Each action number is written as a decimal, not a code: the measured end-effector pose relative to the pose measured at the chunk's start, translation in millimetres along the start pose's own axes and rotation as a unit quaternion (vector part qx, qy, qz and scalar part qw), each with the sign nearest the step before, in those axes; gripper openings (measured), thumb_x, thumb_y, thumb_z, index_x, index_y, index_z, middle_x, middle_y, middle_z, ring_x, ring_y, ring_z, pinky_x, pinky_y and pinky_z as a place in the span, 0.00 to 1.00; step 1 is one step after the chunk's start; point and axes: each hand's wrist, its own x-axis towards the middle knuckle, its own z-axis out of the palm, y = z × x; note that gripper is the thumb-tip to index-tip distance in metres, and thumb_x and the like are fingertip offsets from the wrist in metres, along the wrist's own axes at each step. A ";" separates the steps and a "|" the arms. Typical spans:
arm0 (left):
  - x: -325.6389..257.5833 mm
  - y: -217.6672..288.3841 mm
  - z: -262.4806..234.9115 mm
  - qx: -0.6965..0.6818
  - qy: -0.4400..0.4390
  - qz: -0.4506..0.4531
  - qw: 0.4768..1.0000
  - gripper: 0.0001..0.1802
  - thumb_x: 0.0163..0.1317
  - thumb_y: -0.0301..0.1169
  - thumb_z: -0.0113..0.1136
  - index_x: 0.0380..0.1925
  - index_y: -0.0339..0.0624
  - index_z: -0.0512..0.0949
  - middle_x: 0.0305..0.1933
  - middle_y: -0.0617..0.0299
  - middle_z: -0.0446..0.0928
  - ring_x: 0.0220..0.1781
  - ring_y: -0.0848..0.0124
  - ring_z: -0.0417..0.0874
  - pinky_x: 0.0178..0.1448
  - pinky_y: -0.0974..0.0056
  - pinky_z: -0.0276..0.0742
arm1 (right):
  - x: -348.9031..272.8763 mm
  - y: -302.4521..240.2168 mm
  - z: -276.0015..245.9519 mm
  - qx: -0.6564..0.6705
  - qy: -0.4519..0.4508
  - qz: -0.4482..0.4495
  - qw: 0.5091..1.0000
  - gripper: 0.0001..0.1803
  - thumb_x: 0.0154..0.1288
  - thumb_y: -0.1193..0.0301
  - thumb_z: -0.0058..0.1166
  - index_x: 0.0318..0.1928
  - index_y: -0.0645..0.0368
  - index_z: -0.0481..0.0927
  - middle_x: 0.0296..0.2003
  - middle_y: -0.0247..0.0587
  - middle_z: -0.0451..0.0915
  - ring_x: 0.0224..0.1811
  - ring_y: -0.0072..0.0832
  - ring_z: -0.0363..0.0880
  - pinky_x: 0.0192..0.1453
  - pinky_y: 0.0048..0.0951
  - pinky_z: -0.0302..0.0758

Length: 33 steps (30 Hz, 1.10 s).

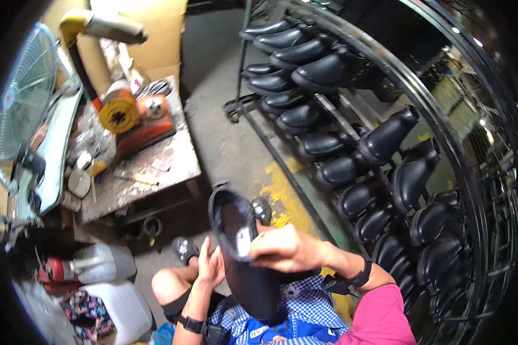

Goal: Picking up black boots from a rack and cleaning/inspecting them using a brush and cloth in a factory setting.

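A black boot (253, 292) rests on my lap, its open top tilted up and away from me. Inside the opening a white label (243, 240) shows against the dark lining. My right hand (286, 248) grips the right side of the boot's rim, thumb and fingers closed around the edge. Beside the shaft on the left, my left hand (213, 265) has its fingers stretched and apart; whether it touches the boot I cannot tell. A blue checked apron (313, 299) covers my lap beneath the boot.
On my right stands a metal rack (328, 221) full of black boots (328, 69). At the left a worn worktable (178, 155) carries an orange and yellow machine (121, 112). A fan (26, 92) stands beyond it, with a white plastic container (118, 313) on the floor.
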 end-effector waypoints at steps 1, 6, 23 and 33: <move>-4.7 -1.5 7.2 -0.014 0.086 0.052 0.995 0.34 0.65 0.56 0.33 0.52 0.35 0.69 0.47 0.52 0.76 0.43 0.65 0.79 0.47 0.62 0.77 | 1.4 -3.1 20.2 -0.029 -0.014 -0.076 0.997 0.10 0.47 0.77 0.60 0.32 0.57 0.76 0.27 0.36 0.77 0.24 0.28 0.75 0.27 0.26 0.71; -57.7 -16.7 -28.2 -0.018 0.181 0.095 0.979 0.33 0.66 0.55 0.33 0.50 0.35 0.69 0.45 0.53 0.76 0.42 0.66 0.78 0.45 0.63 0.76 | 3.1 -22.5 81.0 -0.060 -0.111 -0.151 0.980 0.13 0.50 0.73 0.57 0.38 0.53 0.75 0.29 0.36 0.79 0.25 0.33 0.76 0.27 0.31 0.73; -37.3 0.9 -25.8 0.098 0.215 0.146 0.961 0.30 0.67 0.54 0.34 0.40 0.36 0.71 0.37 0.57 0.75 0.35 0.70 0.75 0.39 0.65 0.73 | -25.9 3.7 88.8 0.081 0.023 0.240 0.967 0.11 0.56 0.71 0.59 0.39 0.61 0.76 0.32 0.31 0.73 0.30 0.16 0.70 0.33 0.18 0.68; -21.7 1.7 -23.8 0.192 0.182 0.196 0.944 0.29 0.67 0.53 0.34 0.34 0.36 0.73 0.32 0.59 0.75 0.31 0.73 0.73 0.35 0.67 0.71 | -34.4 11.2 102.3 0.286 -0.078 0.372 0.880 0.13 0.65 0.63 0.51 0.29 0.61 0.74 0.19 0.23 0.66 0.22 0.11 0.58 0.23 0.18 0.57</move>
